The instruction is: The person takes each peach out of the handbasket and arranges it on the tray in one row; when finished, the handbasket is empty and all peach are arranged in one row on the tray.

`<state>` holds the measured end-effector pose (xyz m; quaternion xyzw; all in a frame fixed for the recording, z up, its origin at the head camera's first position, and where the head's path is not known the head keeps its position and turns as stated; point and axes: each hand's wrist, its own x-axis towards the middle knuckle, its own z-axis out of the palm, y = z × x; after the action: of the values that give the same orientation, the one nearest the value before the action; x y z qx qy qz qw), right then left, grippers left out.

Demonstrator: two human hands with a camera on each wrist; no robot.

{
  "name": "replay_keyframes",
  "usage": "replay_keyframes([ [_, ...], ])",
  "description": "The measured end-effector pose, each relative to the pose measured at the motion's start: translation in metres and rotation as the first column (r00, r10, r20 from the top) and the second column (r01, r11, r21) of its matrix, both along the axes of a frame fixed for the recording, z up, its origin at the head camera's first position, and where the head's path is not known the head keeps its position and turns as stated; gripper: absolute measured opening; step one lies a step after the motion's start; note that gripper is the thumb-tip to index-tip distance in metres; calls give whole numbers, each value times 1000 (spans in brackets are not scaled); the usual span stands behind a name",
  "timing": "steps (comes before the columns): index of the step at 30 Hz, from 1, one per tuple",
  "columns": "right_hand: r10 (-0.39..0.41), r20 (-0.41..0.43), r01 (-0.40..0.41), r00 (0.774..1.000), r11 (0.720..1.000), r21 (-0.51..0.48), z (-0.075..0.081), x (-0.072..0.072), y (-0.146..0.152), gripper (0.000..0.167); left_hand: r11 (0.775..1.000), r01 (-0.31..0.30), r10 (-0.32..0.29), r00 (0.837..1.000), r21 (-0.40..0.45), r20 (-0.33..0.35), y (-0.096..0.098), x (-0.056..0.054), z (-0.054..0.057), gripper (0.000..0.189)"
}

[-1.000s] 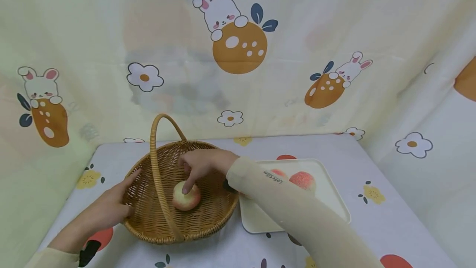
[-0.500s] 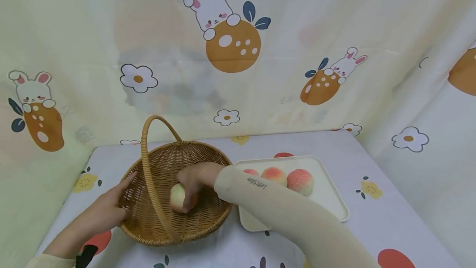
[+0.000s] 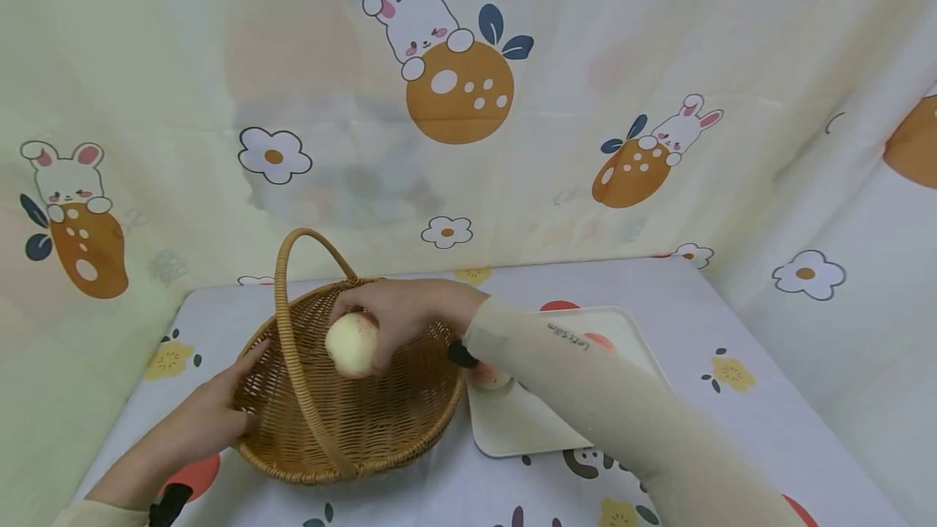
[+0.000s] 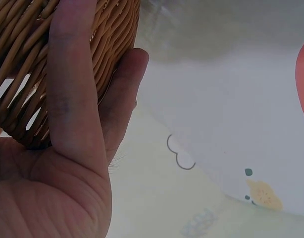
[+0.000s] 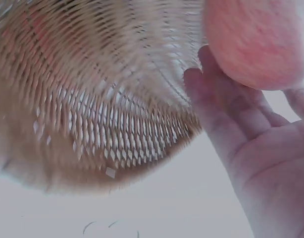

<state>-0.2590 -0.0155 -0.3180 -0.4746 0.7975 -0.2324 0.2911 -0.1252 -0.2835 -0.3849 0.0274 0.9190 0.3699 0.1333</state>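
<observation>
In the head view my right hand (image 3: 398,311) grips a pale yellow and pink peach (image 3: 351,344) above the floor of the wicker basket (image 3: 381,437). The right wrist view shows the peach's pink side (image 5: 256,44) against the curved fingers, with the woven wall beside it. At the basket's left rim, my left hand (image 3: 212,413) holds the side. Its fingers lie along the outside of the weave in the left wrist view. The basket's arched handle (image 3: 289,332) stands upright between the two hands.
Right of the basket lies a white tray (image 3: 512,429) with peaches on it, among them one near the basket (image 3: 490,376) and one farther right (image 3: 600,341). My right sleeve covers part of the tray. A patterned curtain (image 3: 351,185) hangs behind the table.
A second ago my right hand touched the peach on the basket floor. Its fingers then closed round the peach and lifted it. My left hand stays at the rim.
</observation>
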Motion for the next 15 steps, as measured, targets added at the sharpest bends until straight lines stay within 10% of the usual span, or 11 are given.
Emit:
replay_keyframes([
  [7, 6, 263, 68, 965, 960, -271, 11, -5, 56, 78, 999, -5, 4, 1000, 35, 21, -1, 0, 1, 105],
  [15, -199, 344, 316, 918, 891, -326, 11, 1, 143, 80, 999, 3, -3, 1000, 34, 20, -3, 1, -2, 104],
])
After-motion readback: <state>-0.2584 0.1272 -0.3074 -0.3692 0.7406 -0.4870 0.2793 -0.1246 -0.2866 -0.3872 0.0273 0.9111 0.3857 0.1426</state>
